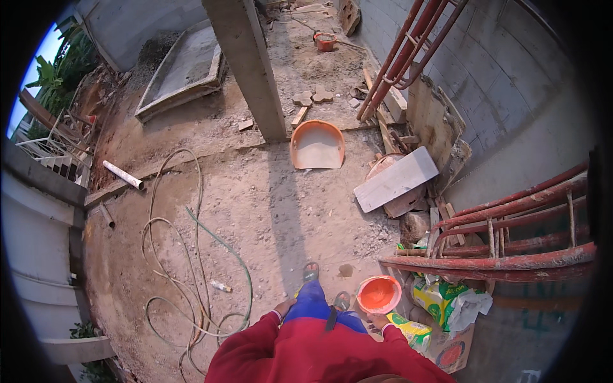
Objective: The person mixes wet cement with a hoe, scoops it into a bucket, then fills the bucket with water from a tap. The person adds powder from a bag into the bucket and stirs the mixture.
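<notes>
An orange bucket [379,294] with a pale, dusty rim is at my right side, tilted so its orange inside shows. My right hand [378,320] is closed at its near edge, fingers partly hidden by the bucket. Close against my blue-trousered left thigh hangs my left hand [285,307]; its fingers are too small and hidden to read. Beside the bucket lie yellow and green bags [431,299] and a torn whitish plastic sheet [469,310].
Red metal scaffold frames [511,258] lean along the right wall. A hose [195,281] coils over the ground at left. Ahead stand a concrete post [246,67] and an orange-rimmed scoop-shaped container [318,145]. A pale slab [396,179] rests on rubble at right.
</notes>
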Motion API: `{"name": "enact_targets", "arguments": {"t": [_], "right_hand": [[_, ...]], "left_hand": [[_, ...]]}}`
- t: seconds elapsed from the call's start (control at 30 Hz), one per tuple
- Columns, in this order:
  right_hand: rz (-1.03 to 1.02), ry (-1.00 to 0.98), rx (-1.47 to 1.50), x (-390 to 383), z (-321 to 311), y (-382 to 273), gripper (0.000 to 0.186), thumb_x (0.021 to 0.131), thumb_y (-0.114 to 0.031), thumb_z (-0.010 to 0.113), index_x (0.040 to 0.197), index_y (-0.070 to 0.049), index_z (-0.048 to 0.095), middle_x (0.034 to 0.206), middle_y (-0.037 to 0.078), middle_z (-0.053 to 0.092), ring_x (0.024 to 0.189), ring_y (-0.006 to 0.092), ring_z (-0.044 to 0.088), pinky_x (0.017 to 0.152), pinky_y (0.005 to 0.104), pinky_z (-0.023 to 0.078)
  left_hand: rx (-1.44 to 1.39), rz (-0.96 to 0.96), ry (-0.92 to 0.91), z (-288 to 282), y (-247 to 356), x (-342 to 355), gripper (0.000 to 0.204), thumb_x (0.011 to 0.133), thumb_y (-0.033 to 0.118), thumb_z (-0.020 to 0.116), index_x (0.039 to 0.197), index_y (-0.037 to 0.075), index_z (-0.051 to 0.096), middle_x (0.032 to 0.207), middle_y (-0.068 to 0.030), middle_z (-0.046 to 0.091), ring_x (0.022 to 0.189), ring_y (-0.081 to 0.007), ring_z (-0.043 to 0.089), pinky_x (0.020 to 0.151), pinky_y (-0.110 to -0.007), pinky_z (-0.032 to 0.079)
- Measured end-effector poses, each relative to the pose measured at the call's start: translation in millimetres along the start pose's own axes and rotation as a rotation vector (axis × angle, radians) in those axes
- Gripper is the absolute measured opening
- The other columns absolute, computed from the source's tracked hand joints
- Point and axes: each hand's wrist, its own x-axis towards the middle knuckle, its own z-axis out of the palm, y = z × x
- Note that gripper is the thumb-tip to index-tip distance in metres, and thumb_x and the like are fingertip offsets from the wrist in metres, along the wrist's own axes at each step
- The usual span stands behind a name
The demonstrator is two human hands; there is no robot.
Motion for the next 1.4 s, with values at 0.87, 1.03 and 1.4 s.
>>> {"name": "enact_targets", "arguments": {"t": [0.87, 1.03, 1.4], "right_hand": [[0.190, 1.093, 0.407, -77, 74, 147, 0.029, 0.089, -0.031, 0.056, 0.095, -0.009, 0.074, 0.097, 0.017, 0.071, 0.094, 0.0369, 0.067, 0.086, 0.0460, 0.052], [0.395, 1.272, 0.468, -100, 30, 296, 0.020, 0.087, -0.022, 0.058, 0.088, -0.007, 0.070, 0.091, 0.019, 0.070, 0.091, 0.0378, 0.067, 0.080, 0.0469, 0.054], [0.680, 0.826, -0.101, -28, -123, 542, 0.031, 0.093, -0.021, 0.050, 0.121, -0.017, 0.063, 0.134, 0.009, 0.056, 0.130, 0.0250, 0.048, 0.101, 0.0441, 0.043]], "left_hand": [[0.141, -0.102, 0.123, -30, 192, 59, 0.040, 0.097, 0.026, 0.054, 0.129, 0.002, 0.049, 0.085, -0.0131, 0.067, 0.069, -0.0258, 0.066, 0.054, -0.033, 0.046], [0.268, -0.085, 0.150, 28, 157, 26, 0.042, 0.096, 0.027, 0.056, 0.129, 0.002, 0.049, 0.092, -0.0132, 0.067, 0.079, -0.0268, 0.068, 0.059, -0.034, 0.048], [1.370, 0.196, -0.150, 65, 15, -37, 0.043, 0.095, 0.031, 0.059, 0.126, 0.001, 0.059, 0.101, -0.0168, 0.071, 0.082, -0.0257, 0.070, 0.070, -0.038, 0.057]]}}
